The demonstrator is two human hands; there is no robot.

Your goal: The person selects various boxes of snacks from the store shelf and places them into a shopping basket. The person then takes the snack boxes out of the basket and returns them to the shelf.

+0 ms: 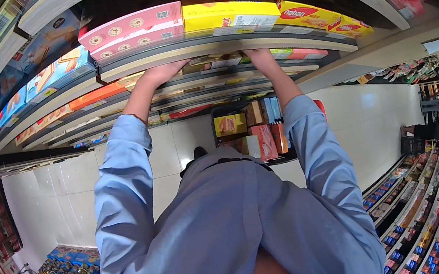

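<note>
Both arms, in light blue sleeves, reach forward to a lower shelf level full of packaged goods. My left hand (pixel 164 73) is just below the wooden shelf edge (pixel 207 48), and its fingers go out of sight among the packages behind it. Level with it, my right hand (pixel 260 57) reaches in beside green and pink packets (pixel 297 53); its fingers are also hidden. Whether either hand holds anything cannot be seen. Above the edge stand pink boxes (pixel 132 32) and yellow Nabati boxes (pixel 230 15).
A basket (pixel 290 156) of boxes, including a yellow Nabati box (pixel 230 125), is on the tiled floor (pixel 351 118) by my feet. Blue wafer boxes (pixel 56 73) line the shelf at left. Further shelves (pixel 409 205) and a person (pixel 432 131) are at right.
</note>
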